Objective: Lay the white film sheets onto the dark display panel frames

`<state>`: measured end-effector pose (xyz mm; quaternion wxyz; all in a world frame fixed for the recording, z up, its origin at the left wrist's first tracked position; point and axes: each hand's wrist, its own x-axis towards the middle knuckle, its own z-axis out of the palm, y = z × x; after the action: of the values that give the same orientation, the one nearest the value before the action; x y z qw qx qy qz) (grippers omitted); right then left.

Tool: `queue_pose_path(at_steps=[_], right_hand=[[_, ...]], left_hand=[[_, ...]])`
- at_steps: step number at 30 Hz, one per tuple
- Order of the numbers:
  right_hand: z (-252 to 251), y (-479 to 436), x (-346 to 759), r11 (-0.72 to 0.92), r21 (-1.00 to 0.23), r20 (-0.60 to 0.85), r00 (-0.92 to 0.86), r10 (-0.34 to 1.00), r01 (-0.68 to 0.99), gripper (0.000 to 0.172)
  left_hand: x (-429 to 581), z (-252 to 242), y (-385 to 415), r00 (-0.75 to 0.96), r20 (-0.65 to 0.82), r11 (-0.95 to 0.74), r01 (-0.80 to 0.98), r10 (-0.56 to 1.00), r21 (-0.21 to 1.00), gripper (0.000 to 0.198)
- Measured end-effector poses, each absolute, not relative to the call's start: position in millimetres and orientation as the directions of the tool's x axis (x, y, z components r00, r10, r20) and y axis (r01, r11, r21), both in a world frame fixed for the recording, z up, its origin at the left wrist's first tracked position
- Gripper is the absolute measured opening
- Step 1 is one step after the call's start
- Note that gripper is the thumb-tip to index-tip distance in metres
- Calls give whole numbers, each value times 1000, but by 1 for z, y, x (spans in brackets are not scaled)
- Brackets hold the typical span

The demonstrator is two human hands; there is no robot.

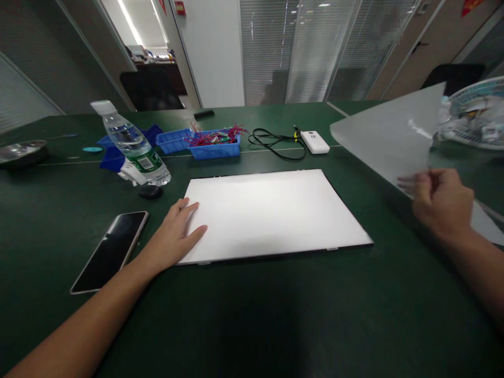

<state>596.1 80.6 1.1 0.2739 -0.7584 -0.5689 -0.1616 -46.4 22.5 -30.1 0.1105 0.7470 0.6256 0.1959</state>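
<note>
A flat white panel (pixel 275 215) with a thin dark edge lies on the green table in front of me. My left hand (pixel 178 233) rests on the panel's left side, its fingers apart and holding nothing. Off to the right, my right hand (pixel 444 202) is closed on a translucent, greyish plastic sheet (pixel 394 131). The sheet is raised and tilted, apart from the panel. Its lower part passes behind my right hand, so the fingers' exact grip is partly hidden.
Left of the panel are a smartphone (pixel 112 252), a black mouse (pixel 150 192) and a water bottle (pixel 136 144). Behind it stand blue bins (pixel 216 151) with red wires, a black cable (pixel 275 143) and a white power bank (pixel 315 142). A basket (pixel 482 105) stands far right.
</note>
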Motion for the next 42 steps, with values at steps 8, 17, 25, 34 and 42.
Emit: queue_pose_path(at_steps=[8, 17, 25, 34, 42], right_hand=[[-2, 53, 527, 670, 27, 438, -611, 660, 742, 23], [1, 37, 491, 906, 52, 492, -800, 342, 420, 25], [6, 48, 507, 899, -164, 501, -751, 431, 406, 33], [-1, 64, 542, 472, -286, 371, -357, 857, 834, 32], [-3, 56, 513, 654, -329, 278, -591, 757, 682, 33]], left_hand=[[-43, -26, 22, 164, 122, -198, 908, 979, 369, 89], [-44, -26, 21, 166, 115, -196, 915, 979, 354, 90], [-46, -28, 22, 183, 129, -216, 918, 975, 332, 88], [-44, -25, 21, 176, 114, -203, 925, 978, 321, 87], [-42, -23, 20, 186, 114, -214, 923, 976, 319, 90]])
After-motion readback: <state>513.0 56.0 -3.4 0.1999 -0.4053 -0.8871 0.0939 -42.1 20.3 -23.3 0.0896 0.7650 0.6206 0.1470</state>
